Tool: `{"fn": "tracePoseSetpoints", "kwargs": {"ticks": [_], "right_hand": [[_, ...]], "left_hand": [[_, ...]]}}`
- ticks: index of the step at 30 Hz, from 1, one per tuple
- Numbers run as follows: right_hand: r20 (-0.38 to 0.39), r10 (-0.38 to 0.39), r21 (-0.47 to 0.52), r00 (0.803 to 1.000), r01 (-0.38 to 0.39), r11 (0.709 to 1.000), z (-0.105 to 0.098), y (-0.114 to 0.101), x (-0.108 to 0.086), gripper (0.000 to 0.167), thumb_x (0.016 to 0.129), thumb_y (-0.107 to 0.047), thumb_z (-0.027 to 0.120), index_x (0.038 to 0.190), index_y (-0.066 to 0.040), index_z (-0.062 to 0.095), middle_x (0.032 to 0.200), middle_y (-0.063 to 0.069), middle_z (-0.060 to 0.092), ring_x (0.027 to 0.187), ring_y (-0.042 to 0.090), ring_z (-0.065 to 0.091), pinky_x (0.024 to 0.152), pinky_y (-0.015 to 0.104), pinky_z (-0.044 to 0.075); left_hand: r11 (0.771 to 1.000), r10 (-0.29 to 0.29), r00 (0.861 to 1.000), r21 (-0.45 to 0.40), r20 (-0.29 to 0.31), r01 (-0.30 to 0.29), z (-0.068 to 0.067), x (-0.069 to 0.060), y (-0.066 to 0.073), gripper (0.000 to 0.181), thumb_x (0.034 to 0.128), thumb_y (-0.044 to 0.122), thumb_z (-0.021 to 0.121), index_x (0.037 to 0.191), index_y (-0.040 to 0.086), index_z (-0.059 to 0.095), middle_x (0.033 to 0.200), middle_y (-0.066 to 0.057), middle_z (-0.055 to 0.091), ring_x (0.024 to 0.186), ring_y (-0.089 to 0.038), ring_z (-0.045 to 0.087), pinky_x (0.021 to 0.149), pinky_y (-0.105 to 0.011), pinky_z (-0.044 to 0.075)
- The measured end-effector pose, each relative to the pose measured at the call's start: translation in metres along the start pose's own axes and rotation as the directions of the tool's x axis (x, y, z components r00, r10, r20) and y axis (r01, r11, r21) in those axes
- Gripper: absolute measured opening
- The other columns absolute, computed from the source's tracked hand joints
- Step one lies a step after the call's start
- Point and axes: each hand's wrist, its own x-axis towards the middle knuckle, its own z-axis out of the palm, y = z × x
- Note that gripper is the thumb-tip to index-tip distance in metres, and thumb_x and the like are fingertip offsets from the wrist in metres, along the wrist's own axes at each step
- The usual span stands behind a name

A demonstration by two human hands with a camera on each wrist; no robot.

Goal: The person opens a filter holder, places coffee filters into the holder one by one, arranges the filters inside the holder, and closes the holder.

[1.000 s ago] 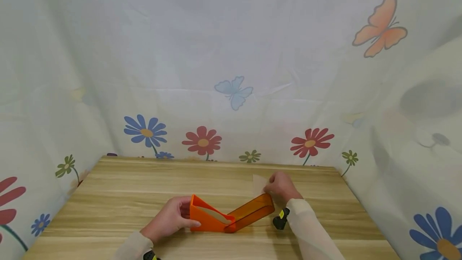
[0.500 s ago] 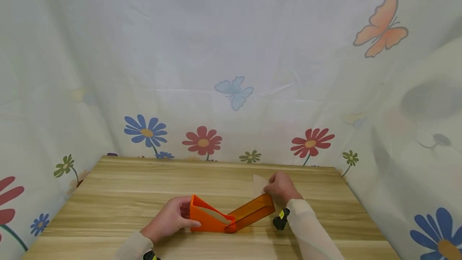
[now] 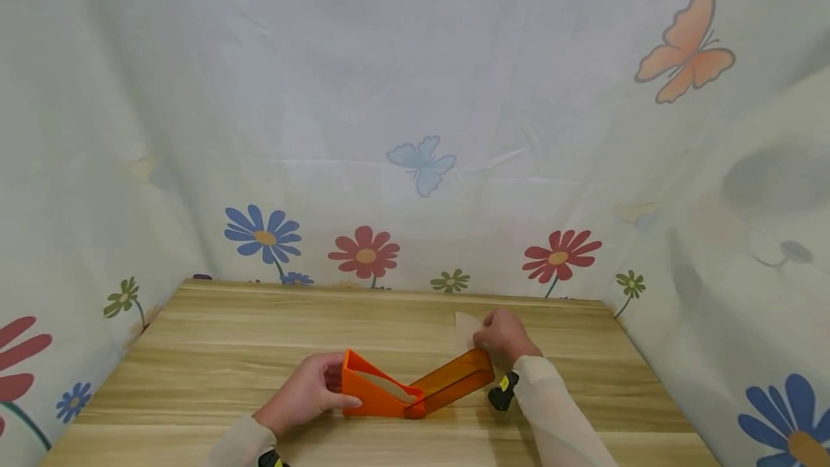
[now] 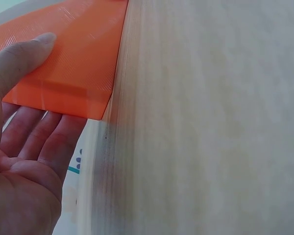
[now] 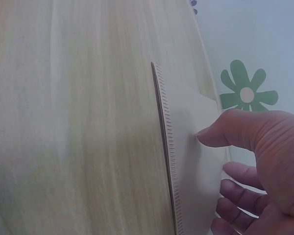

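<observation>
An orange plastic case [image 3: 372, 396] stands on the wooden table with its translucent amber lid [image 3: 454, 379] swung out to the right. Something pale with a curved edge shows inside it. My left hand [image 3: 315, 388] grips the case at its left end; in the left wrist view, the thumb lies on the orange face [image 4: 83, 63] and the other fingers are behind it. Just beyond the lid, my right hand [image 3: 507, 336] pinches a clear flat ruler-like piece [image 5: 186, 147]. Tick marks run along its straight edge. Its lower part is hidden in the head view.
The wooden table [image 3: 259, 330] reaches back to a light cloth [image 3: 311, 92] printed with flowers and butterflies. More of this cloth hangs at both sides. A black wrist camera [image 3: 503, 391] sits beside the right sleeve.
</observation>
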Motion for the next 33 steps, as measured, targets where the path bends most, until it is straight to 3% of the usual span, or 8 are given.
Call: {"fn": "tracePoseSetpoints", "kwargs": {"ticks": [5,11,15,17,20,24,29,33], "right_hand": [[0.000,-0.001,-0.018,1.000,0.001,1.000,0.003,0.004,0.007,0.049,0.079,-0.016,0.080,0.120,0.005,0.062,0.114,0.019,0.064,0.098,0.034,0.059,0.096,0.053,0.054],[-0.011,-0.019,-0.040,1.000,0.019,0.999,0.006,0.009,0.014,0.051,0.078,-0.019,0.082,0.120,0.003,0.065,0.116,0.018,0.067,0.099,0.033,0.061,0.100,0.053,0.054],[-0.010,-0.016,-0.041,1.000,0.016,0.999,0.006,0.010,0.017,0.045,0.078,-0.019,0.082,0.115,0.002,0.066,0.109,0.016,0.067,0.095,0.032,0.059,0.093,0.050,0.056],[-0.014,-0.012,-0.042,1.000,0.011,0.999,0.007,0.010,0.016,0.038,0.078,-0.018,0.082,0.108,0.000,0.068,0.101,0.012,0.065,0.089,0.030,0.058,0.083,0.044,0.057],[-0.005,-0.020,-0.044,1.000,0.020,0.999,0.006,0.008,0.015,0.024,0.077,-0.016,0.081,0.091,0.000,0.070,0.080,0.007,0.054,0.073,0.025,0.050,0.062,0.034,0.047],[-0.011,-0.035,-0.054,0.999,0.035,0.998,0.006,0.007,0.015,0.015,0.076,-0.014,0.081,0.079,-0.004,0.070,0.072,0.005,0.048,0.067,0.023,0.046,0.055,0.031,0.039],[-0.035,-0.050,-0.071,0.998,0.048,0.996,0.006,0.008,0.016,0.031,0.075,-0.016,0.082,0.100,0.000,0.070,0.096,0.012,0.064,0.085,0.029,0.057,0.077,0.040,0.055],[-0.023,-0.053,-0.061,0.998,0.051,0.997,0.006,0.008,0.016,0.049,0.076,-0.016,0.082,0.118,0.004,0.065,0.115,0.018,0.067,0.099,0.033,0.060,0.097,0.052,0.055]], "left_hand": [[1.000,0.002,1.000,-0.004,0.000,-0.002,-0.001,0.001,-0.001,0.050,0.0802,0.034,0.089,0.123,0.017,0.070,0.118,-0.003,0.076,0.103,-0.020,0.072,0.091,-0.029,0.060],[1.000,-0.001,1.000,-0.007,0.002,0.001,-0.001,0.001,0.001,0.050,0.0803,0.034,0.088,0.123,0.017,0.070,0.119,-0.003,0.076,0.103,-0.021,0.072,0.091,-0.029,0.060],[1.000,-0.002,1.000,-0.012,0.005,0.002,-0.002,0.001,0.001,0.049,0.0805,0.034,0.088,0.123,0.017,0.070,0.119,-0.003,0.076,0.104,-0.021,0.072,0.091,-0.029,0.060],[1.000,-0.002,1.000,-0.015,0.005,0.002,-0.002,0.001,0.001,0.049,0.0805,0.033,0.088,0.123,0.017,0.070,0.119,-0.003,0.076,0.103,-0.021,0.072,0.091,-0.029,0.060],[1.000,0.000,1.000,-0.019,0.007,0.000,-0.002,0.001,0.001,0.049,0.0808,0.032,0.088,0.123,0.016,0.070,0.118,-0.003,0.076,0.103,-0.020,0.072,0.091,-0.029,0.060],[1.000,0.000,1.000,-0.015,0.007,0.000,-0.001,0.001,0.000,0.048,0.0810,0.032,0.088,0.123,0.017,0.070,0.118,-0.003,0.076,0.103,-0.021,0.073,0.091,-0.028,0.060],[1.000,0.000,1.000,-0.014,0.005,0.000,-0.002,0.001,0.000,0.049,0.0806,0.033,0.088,0.123,0.016,0.070,0.118,-0.003,0.076,0.103,-0.021,0.072,0.090,-0.027,0.060],[1.000,0.001,1.000,-0.015,0.006,-0.001,-0.002,0.001,0.000,0.049,0.0806,0.033,0.088,0.123,0.016,0.070,0.118,-0.003,0.076,0.102,-0.021,0.072,0.090,-0.027,0.060]]}}
